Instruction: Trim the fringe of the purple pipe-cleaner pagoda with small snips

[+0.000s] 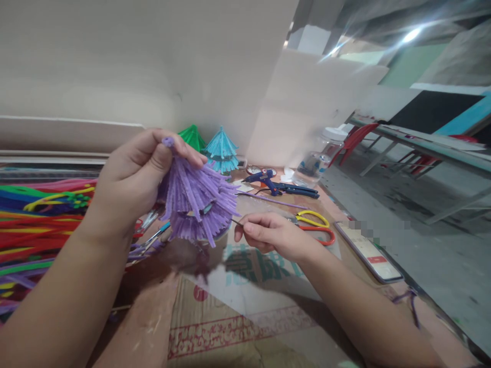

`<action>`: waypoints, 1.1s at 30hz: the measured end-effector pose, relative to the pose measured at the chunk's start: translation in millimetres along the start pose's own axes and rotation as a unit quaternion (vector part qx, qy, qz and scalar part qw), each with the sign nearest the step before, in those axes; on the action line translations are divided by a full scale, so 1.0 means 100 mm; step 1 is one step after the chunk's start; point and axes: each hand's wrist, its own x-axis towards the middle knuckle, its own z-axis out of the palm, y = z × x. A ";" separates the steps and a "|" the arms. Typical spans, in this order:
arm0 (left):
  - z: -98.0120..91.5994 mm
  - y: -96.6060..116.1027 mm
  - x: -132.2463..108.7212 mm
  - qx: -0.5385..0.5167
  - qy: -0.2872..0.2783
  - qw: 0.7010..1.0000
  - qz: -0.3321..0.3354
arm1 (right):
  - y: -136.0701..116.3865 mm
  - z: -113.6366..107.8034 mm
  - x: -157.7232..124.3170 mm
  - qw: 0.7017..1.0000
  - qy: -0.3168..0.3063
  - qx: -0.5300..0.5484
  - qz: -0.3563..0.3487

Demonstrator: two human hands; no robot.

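My left hand point(141, 168) is closed round the top of a purple pipe-cleaner tree point(199, 197), which hangs tilted above the table with its tiers of strands fanned out. Between the thumb and fingers of my right hand point(268, 232) is a thin dark rod point(237, 222). Its far end reaches the right edge of the lower tier; whether it touches the strands I cannot tell. Behind the purple tree stand a light-blue pipe-cleaner tree point(221, 148) and a green one point(193, 137), the green one partly hidden by my left hand.
Loose coloured pipe cleaners point(42, 225) lie at the left. Beyond my right hand are a blue glue gun point(264, 177), dark-handled pliers point(297, 190) and scissors point(318, 220). A phone point(370, 250) lies near the table's right edge, a clear plastic jar point(320, 156) at the back.
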 end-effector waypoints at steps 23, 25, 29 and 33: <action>-0.01 -0.01 0.00 -0.008 -0.011 1.000 -0.018 | -0.04 0.01 -0.01 0.999 -0.007 -0.053 0.007; -0.01 -0.01 0.00 -0.004 -0.008 1.000 -0.015 | -0.04 0.01 -0.01 0.999 -0.020 -0.049 0.010; -0.01 0.00 0.01 -0.008 -0.005 1.000 -0.015 | -0.03 0.00 -0.01 0.999 -0.019 -0.028 0.007; -0.07 -0.05 0.03 -0.009 0.001 1.000 -0.014 | -0.11 -0.05 -0.06 0.997 -0.042 -0.061 0.013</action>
